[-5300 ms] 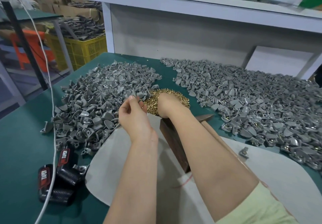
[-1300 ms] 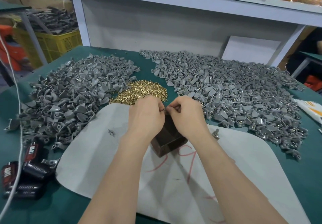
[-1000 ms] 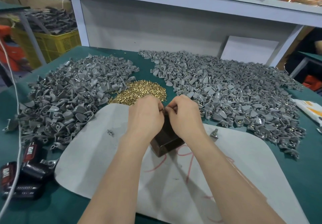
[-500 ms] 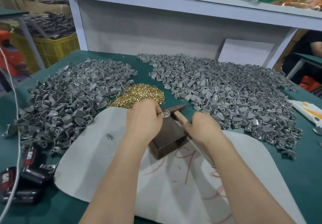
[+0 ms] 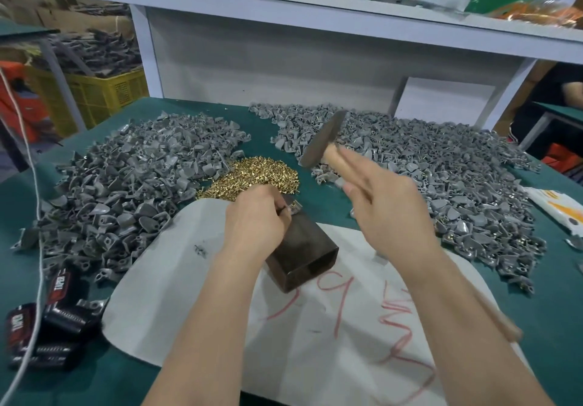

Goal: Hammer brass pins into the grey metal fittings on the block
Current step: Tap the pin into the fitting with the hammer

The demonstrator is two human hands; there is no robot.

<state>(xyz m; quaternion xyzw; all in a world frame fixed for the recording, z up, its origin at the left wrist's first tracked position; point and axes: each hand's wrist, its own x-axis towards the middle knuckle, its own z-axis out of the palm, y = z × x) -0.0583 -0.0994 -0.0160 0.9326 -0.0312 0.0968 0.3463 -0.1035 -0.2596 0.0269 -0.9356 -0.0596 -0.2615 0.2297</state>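
Head view: a green counter (image 5: 94, 371) carries a grey sheet (image 5: 195, 304) marked in red, below a white shelf (image 5: 315, 23). Two heaps of grey fittings (image 5: 126, 191) flank a pile of brass pins (image 5: 255, 175). A dark block (image 5: 303, 247) stands on the sheet. The left hand (image 5: 257, 222) pinches a fitting at the block's far end. The right hand (image 5: 391, 213), closed on the handle, holds a hammer (image 5: 321, 143) raised above the block.

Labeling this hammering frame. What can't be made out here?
Head view only:
- Fitting and brass pin on the block: mostly hidden by the left hand.
- Hammer: motion-blurred; the right hand covers its handle.
- Shelf contents: cut off by the top edge.
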